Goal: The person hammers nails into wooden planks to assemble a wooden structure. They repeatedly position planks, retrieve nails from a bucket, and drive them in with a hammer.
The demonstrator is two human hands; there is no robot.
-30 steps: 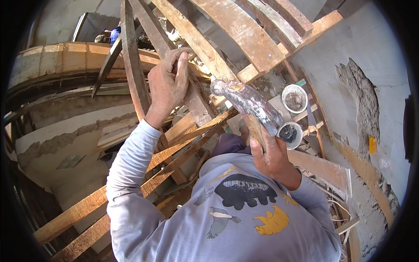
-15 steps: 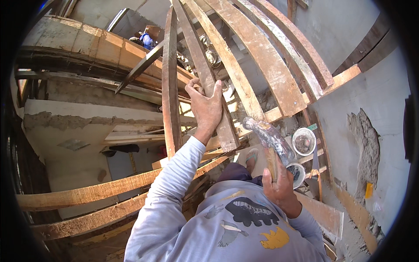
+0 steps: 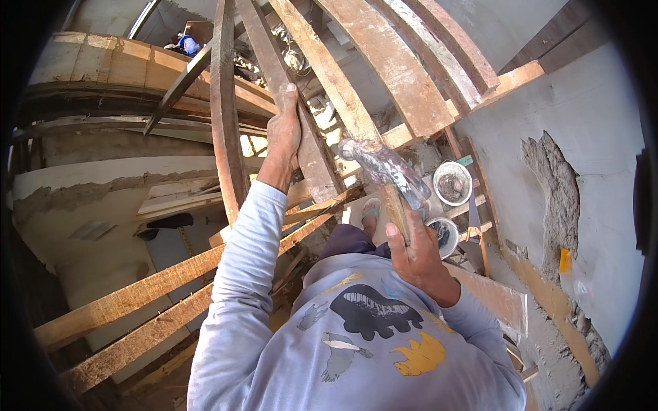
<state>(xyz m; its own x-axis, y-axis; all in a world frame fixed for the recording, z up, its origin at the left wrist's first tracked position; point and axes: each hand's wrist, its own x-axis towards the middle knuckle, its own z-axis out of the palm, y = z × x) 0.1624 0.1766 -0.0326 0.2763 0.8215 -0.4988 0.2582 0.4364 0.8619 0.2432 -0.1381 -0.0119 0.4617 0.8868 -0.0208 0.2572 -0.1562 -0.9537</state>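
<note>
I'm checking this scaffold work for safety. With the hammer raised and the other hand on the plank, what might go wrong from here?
1. The left hand grips the slanted plank close to where the hammer, held in the right hand, is raised, so a stray swing might hit the fingers.
2. The person stands on open timber framing with gaps showing below; a slip or overreach might mean a fall.
3. The bowls underneath might be struck if the hammer drops.

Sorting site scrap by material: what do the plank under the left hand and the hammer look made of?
Plank: rough unfinished wood, with grain and pale mortar stains. Hammer: head looks like shiny bare metal, handle seems wooden, brown and grained, though partly hidden by the right hand.
</note>
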